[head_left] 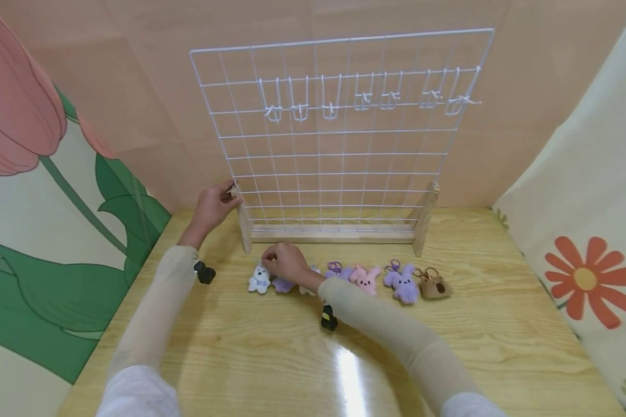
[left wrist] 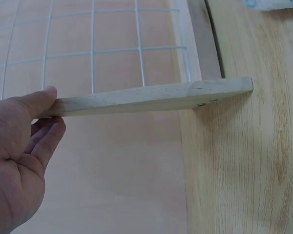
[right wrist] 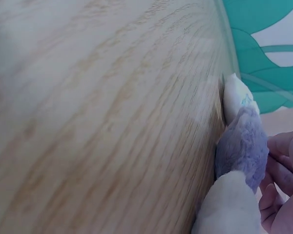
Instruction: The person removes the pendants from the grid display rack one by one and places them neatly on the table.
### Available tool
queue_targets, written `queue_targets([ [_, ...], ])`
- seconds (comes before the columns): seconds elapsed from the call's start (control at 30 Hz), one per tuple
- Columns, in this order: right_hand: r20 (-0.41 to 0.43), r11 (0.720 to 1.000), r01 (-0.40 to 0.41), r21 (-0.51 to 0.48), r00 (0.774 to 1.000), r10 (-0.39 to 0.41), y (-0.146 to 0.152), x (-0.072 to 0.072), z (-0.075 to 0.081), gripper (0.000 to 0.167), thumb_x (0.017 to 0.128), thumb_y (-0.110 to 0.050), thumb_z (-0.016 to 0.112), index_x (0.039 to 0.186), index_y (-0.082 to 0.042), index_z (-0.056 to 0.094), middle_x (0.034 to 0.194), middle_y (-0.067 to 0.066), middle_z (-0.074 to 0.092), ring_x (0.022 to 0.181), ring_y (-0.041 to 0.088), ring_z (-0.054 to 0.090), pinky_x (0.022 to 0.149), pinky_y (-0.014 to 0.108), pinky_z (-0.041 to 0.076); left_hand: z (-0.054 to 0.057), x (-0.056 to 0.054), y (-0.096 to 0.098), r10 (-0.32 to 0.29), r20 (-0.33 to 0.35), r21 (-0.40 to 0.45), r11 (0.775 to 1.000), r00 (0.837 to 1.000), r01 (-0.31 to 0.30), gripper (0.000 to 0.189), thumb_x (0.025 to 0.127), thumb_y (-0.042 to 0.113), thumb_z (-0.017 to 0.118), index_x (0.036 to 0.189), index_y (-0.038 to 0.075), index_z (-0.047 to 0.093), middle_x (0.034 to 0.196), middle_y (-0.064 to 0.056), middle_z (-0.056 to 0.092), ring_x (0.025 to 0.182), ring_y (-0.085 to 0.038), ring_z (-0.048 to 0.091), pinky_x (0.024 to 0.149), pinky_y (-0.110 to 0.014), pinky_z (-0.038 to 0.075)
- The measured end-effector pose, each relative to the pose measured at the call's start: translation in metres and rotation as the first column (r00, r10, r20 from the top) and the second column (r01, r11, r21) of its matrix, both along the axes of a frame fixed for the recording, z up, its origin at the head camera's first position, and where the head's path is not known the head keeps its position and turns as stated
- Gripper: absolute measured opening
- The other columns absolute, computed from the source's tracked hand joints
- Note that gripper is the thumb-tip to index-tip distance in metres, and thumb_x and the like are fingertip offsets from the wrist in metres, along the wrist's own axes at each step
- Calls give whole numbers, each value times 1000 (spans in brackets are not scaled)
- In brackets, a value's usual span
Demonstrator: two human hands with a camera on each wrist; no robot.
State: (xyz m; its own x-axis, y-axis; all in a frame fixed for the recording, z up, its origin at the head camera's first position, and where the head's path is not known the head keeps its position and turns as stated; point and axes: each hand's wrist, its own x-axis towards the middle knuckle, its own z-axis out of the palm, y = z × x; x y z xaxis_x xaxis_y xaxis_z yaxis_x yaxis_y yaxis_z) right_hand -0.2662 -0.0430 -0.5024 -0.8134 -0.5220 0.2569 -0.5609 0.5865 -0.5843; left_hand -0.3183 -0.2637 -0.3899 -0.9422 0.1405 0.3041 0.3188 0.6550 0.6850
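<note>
My left hand [head_left: 214,205] grips the top of the wooden side post [left wrist: 151,97] of a white wire grid rack [head_left: 339,132], thumb on one face and fingers on the other. Low over a row of plush keychains, my right hand [head_left: 288,260] pinches at the top of a white plush keychain [head_left: 259,280], the leftmost; its ring is hidden by the fingers. Under that hand lies a purple plush keychain [right wrist: 244,146], partly covered, with another white plush [right wrist: 229,207] beside it.
Further right lie a pink plush [head_left: 366,280], a purple rabbit plush [head_left: 404,285] and a brown plush [head_left: 436,288], with another purple one partly behind the forearm. Several white wire hooks [head_left: 330,110] hang high on the grid. A patterned wall cloth [head_left: 586,284] borders the table's right side.
</note>
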Motion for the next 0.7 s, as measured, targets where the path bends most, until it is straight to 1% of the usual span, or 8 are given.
queue_targets([
  [0.17, 15, 1000, -12, -6, 1000, 12, 2, 1, 1, 9, 94, -18, 76, 97, -12, 82, 89, -1, 78, 72, 6, 64, 65, 20, 52, 1, 1, 0, -3, -9, -5, 1000, 1000, 3, 52, 98, 8, 70, 145, -8, 52, 136, -31, 59, 117, -44, 65, 97, -50, 58],
  [0.33, 26, 1000, -30, 5, 999, 30, 8, 1, 7, 11, 96, -20, 74, 101, -12, 81, 94, -1, 78, 80, 8, 66, 70, 22, 55, 0, 1, 0, -2, -5, -16, 1000, 1000, 1, 54, 99, 9, 69, 145, -9, 50, 137, -31, 58, 118, -44, 65, 97, -52, 57],
  [0.47, 39, 999, -38, -38, 998, 40, 16, 1, 21, 13, 97, -20, 73, 104, -12, 80, 97, -1, 78, 85, 10, 67, 75, 23, 56, 0, 0, 0, -6, -7, -16, 1000, 1000, 5, 54, 99, 10, 69, 146, -9, 49, 137, -31, 58, 118, -44, 65, 97, -51, 57],
  [0.57, 25, 995, -38, -90, 999, 40, 24, 3, 36, 13, 97, -21, 74, 103, -12, 80, 98, -1, 78, 87, 11, 68, 76, 24, 57, 0, 0, 0, -14, -7, -9, 1000, 1000, 14, 54, 99, 9, 69, 145, -10, 49, 136, -32, 58, 118, -44, 65, 97, -50, 57],
  [0.7, 3, 989, -37, -141, 999, 38, 38, 8, 55, 14, 97, -24, 73, 102, -12, 80, 99, -2, 77, 87, 10, 69, 74, 23, 58, 0, 0, -1, -24, 2, -5, 1000, 1000, 24, 54, 99, 9, 69, 145, -9, 49, 136, -32, 58, 120, -43, 64, 98, -48, 57],
])
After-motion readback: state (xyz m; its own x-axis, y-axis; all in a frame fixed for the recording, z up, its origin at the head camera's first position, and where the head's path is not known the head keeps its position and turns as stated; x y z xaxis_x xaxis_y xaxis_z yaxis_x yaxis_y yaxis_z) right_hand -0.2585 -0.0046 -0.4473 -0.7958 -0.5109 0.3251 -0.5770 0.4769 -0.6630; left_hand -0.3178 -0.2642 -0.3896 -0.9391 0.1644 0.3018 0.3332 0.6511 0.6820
